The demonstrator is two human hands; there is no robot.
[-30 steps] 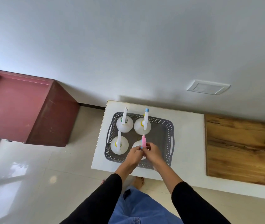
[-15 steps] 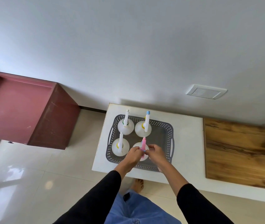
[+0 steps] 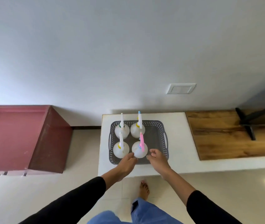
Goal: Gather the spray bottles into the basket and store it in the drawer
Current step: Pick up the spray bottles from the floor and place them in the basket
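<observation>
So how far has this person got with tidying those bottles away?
The gathering looks done: four spray bottles stand in the grey basket on the white table, the pink-nozzled one nearest. Both the left hand and right hand hover, holding nothing, at the basket's near edge. Left to do: lift the basket and store it; no drawer is clearly visible.

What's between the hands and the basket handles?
Nothing visible. Both hands, left and right, hover at the basket's near rim. The left handle and right handle are exposed on the side walls, and the four bottles stand inside, away from them.
</observation>
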